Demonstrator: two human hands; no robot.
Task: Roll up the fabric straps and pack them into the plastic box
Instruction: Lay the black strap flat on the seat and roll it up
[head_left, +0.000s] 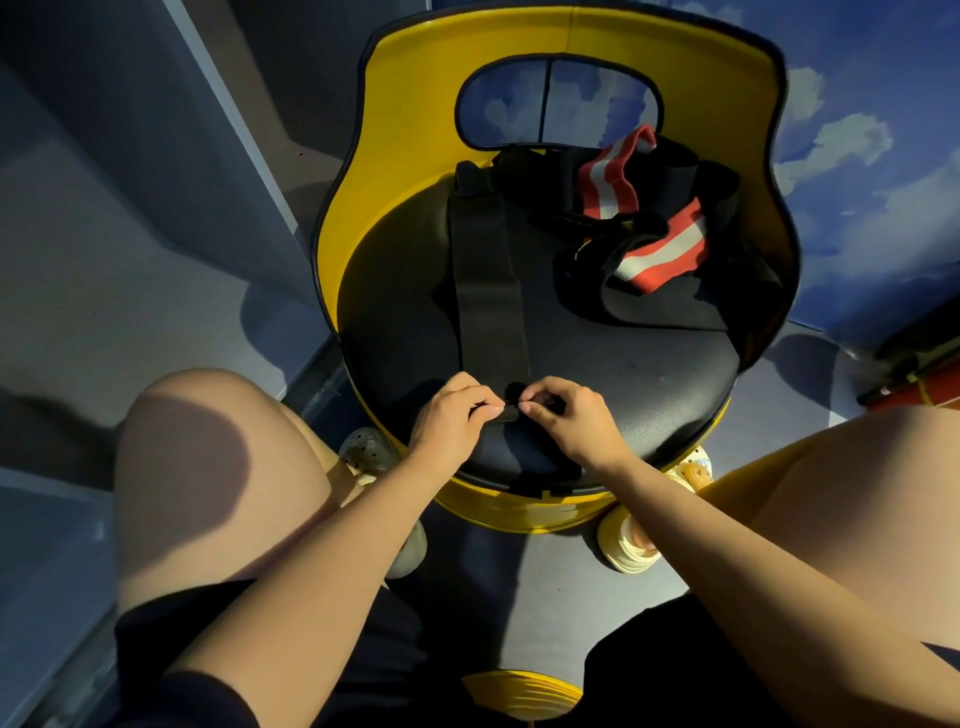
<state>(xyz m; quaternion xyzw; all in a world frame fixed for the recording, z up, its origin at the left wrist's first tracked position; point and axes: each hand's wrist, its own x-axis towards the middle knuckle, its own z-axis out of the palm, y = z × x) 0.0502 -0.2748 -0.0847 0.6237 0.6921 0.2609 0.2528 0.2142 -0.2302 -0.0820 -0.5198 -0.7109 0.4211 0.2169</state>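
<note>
Left fingers: I see the left hand (451, 421) curled, its fingertips (493, 410) pinching the near end of the black strap (488, 291) just below the frame's centre.
Right fingers: my right hand (563, 415) is curled too, its fingertips (527, 408) pinching the same strap end; the two sets of fingertips nearly touch.
Strap: it lies flat on the black seat (649, 374), running from my fingers straight up the frame to the seat's far edge. Whether the pinched end is already rolled I cannot tell; it is dark and hidden by fingers.
Edges: the hands work close to the seat's near rim; a yellow backrest (415, 104) curves round the far side, with an oval cut-out in it.
Open room: bare seat shows right of the hands and left of the strap.
Other straps: a tangled pile (649, 223) of black and red-and-white striped bands sits at the seat's upper right, against the backrest, well apart from the hands.
Around: my knees flank the seat at lower left and lower right; a pale shoe (628, 545) stands on the floor beneath.
</note>
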